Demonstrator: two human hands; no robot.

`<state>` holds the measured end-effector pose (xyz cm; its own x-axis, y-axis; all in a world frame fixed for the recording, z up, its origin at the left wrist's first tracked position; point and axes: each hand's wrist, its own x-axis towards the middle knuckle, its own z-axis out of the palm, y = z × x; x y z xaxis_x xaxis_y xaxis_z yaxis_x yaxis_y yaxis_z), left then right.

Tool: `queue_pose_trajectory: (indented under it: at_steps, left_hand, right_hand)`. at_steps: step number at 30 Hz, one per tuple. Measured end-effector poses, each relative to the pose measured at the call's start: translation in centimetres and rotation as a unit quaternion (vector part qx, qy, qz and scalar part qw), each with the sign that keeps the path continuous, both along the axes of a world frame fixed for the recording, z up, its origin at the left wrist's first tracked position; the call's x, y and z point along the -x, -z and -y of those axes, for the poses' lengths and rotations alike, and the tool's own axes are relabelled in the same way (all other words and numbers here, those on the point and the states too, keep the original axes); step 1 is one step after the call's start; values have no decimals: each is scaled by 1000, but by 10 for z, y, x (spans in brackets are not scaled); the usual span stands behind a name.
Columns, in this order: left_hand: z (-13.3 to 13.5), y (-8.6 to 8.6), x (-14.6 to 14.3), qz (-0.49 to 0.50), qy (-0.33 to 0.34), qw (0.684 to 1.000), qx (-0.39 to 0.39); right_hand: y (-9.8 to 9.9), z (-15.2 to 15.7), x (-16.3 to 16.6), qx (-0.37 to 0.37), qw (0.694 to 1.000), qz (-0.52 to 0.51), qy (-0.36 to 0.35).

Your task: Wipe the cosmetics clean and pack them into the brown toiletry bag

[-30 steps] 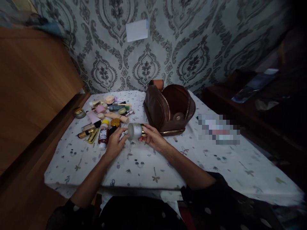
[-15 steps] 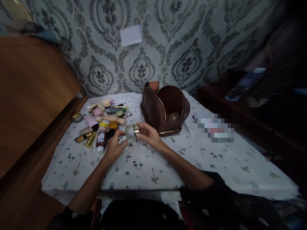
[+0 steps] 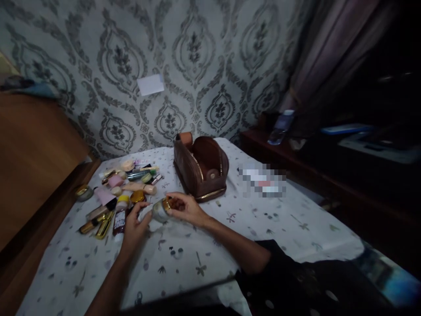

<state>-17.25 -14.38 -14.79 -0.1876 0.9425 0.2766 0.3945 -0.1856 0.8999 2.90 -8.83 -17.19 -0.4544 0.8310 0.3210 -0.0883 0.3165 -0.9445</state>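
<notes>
My right hand (image 3: 190, 210) grips a small glass cosmetic jar (image 3: 160, 211) by its gold lid. The jar is tilted on its side, its base pointing left toward my other hand. In the curled fingers of my left hand (image 3: 135, 221) is a white tissue (image 3: 144, 213), close to the jar's base. Left of that hand stands a dark red bottle (image 3: 119, 219) with a yellow band near one end. An amber-lidded jar (image 3: 137, 196) sits just behind my left fingers. Beyond my right hand stands a brown leather toiletry bag (image 3: 186, 169), unzipped, with its dark inside showing.
Several cosmetics, among them a pink tube (image 3: 104, 195), a gold tube (image 3: 104, 226) and a beige tube (image 3: 141, 188), crowd the table's left. Another jar (image 3: 83, 192) stands at the left edge. A blurred-out item (image 3: 263, 179) lies right. A water bottle (image 3: 281, 127) stands beyond.
The view has swung right, so the table's contents appear further left and the wall paper lower. The jar stays in my right hand, and the white tissue stays in my left.
</notes>
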Motion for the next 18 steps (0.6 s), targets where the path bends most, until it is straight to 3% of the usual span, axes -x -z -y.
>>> queue_pose_trajectory:
  at_steps: [7, 11, 16, 18]
  left_hand:
    - [-5, 12, 1, 11, 60, 997, 43]
    - [-8, 18, 0, -6, 49, 997, 53]
    - [-6, 17, -4, -6, 35, 995, 90]
    - [-4, 13, -6, -10, 27, 995, 96]
  right_hand:
    - [-13, 7, -1, -41, 999, -29, 15]
    - [-28, 12, -7, -56, 995, -68, 35]
    - [-80, 11, -40, -77, 990, -109, 41]
    - [-107, 2, -60, -111, 984, -114, 85]
